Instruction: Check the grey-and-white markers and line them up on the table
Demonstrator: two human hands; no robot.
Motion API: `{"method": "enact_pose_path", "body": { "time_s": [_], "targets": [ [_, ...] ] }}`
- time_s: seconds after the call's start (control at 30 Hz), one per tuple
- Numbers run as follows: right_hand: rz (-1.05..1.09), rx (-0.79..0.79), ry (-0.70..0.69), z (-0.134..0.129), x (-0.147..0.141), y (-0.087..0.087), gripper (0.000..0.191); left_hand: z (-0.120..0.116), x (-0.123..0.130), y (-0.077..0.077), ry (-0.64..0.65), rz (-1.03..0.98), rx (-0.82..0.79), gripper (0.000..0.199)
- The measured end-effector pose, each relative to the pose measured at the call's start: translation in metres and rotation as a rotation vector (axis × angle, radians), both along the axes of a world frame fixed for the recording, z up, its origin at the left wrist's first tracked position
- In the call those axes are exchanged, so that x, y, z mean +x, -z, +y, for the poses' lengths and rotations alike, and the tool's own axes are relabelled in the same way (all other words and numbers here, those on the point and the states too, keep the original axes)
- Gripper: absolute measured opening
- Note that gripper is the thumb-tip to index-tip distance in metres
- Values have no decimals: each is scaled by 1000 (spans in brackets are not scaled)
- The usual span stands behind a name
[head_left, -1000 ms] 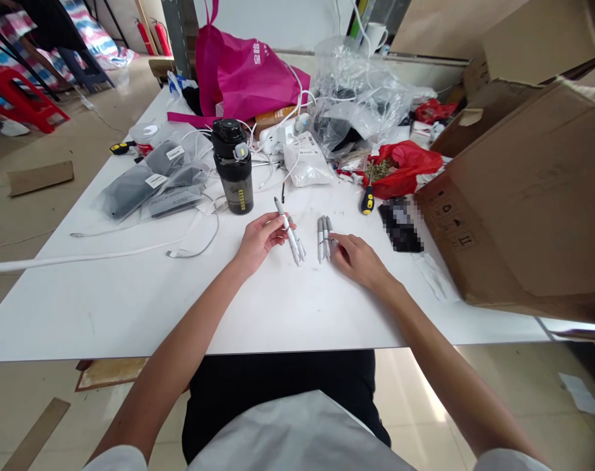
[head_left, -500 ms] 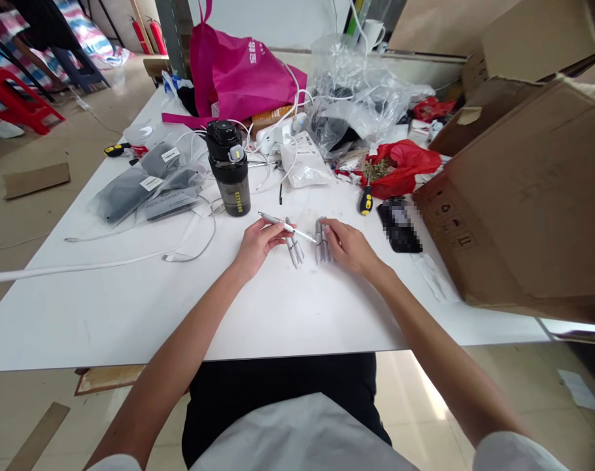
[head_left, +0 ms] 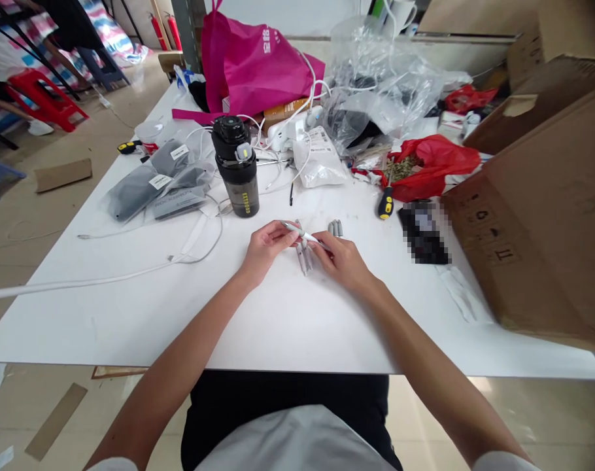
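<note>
Between my two hands a white and grey pen is held at a slant over the table. My left hand pinches its upper grey end. The fingers of my right hand close round its lower white end. Beneath the pen, a small group of similar pens lies on the table, partly covered by my hands. Beyond my right hand another group of pens lies side by side, with only the grey ends showing.
A black bottle stands behind my left hand. A yellow-black screwdriver, a phone and a large cardboard box are to the right. Bagged goods, white cables and a pink bag fill the left and back.
My right hand has left the right group of pens and moved onto the lower end of the held pen. My left hand still grips it. The camera view has shifted slightly.
</note>
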State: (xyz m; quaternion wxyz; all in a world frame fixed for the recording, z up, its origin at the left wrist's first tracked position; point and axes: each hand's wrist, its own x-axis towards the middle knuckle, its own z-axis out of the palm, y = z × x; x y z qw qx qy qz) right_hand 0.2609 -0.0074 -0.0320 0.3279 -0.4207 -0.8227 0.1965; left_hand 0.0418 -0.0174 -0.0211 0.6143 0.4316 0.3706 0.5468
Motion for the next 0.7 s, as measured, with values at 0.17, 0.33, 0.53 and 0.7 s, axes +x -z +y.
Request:
{"method": "enact_pose_path", "body": {
  "time_s": [0.17, 0.33, 0.53, 0.7],
  "targets": [
    [17, 43, -16, -4, 3, -5, 32, -3, 6, 0, 23, -92, -14, 39],
    [-27, 54, -70, -6, -4, -5, 27, -4, 6, -3, 46, -166, -49, 39],
    [-63, 38, -125, -9, -6, 0, 27, -5, 3, -7, 56, -164, -37, 32],
    [-55, -45, -119, -12, -7, 0, 29, -5, 4, -7, -13, -107, 20, 31]
  ]
}}
